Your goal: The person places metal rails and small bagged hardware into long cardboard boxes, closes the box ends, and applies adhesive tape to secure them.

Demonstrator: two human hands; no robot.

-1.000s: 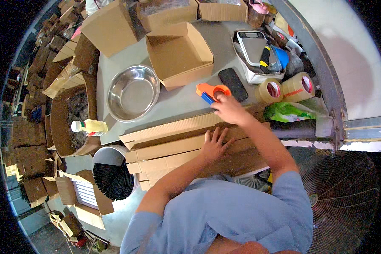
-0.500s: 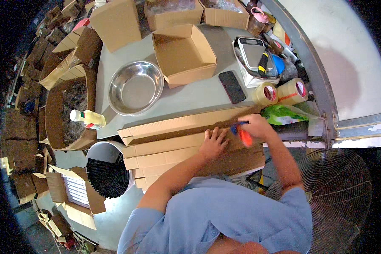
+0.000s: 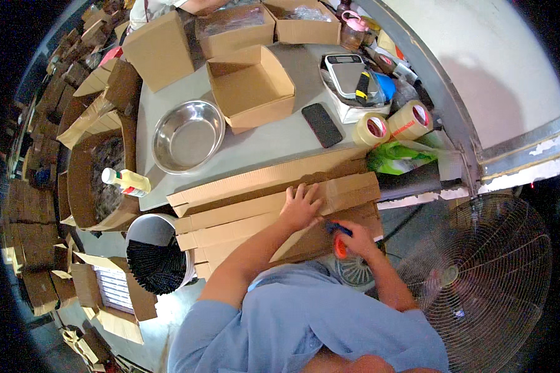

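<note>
A long, flat cardboard box (image 3: 242, 217) lies across the near side of the table. Spread fingers of my left hand (image 3: 302, 208) press on its top, near the seam. My right hand (image 3: 358, 241) grips a blue and orange-red tape dispenser (image 3: 341, 244) at the box's near edge, just right of my left hand. A strip that looks like clear tape (image 3: 331, 194) crosses the cardboard beside my left fingertips. Behind this box runs another long cardboard piece (image 3: 255, 180).
Farther back are a steel bowl (image 3: 188, 137), an open carton (image 3: 252, 87), a phone (image 3: 322, 125), tape rolls (image 3: 410, 121) and a scale (image 3: 347, 74). At left, a white bucket (image 3: 152, 230) holds black strips. A large fan (image 3: 473, 273) stands right. Another person's arm (image 3: 202, 6) shows at the top.
My right hand has brought the tape dispenser from the box's far side down toward me, over its near edge. My left hand stays on the cardboard. Another person's arm has come into view.
</note>
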